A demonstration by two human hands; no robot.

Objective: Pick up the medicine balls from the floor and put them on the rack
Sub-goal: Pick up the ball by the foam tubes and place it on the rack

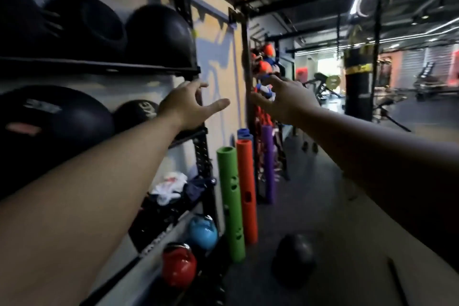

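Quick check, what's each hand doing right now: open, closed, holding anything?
Left hand: open, fingers spread, holding nothing, by the rack.
Right hand: open, fingers spread, holding nothing.
One medicine ball lies on the floor.

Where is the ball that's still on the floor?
The black medicine ball lies on the floor, low and right of centre, just right of the green tube and orange tube.

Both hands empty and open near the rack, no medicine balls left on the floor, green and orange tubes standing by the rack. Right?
Not quite. The head view shows one black medicine ball on the floor, right of the green tube and orange tube. The rest holds: left hand and right hand are empty and open near the rack.
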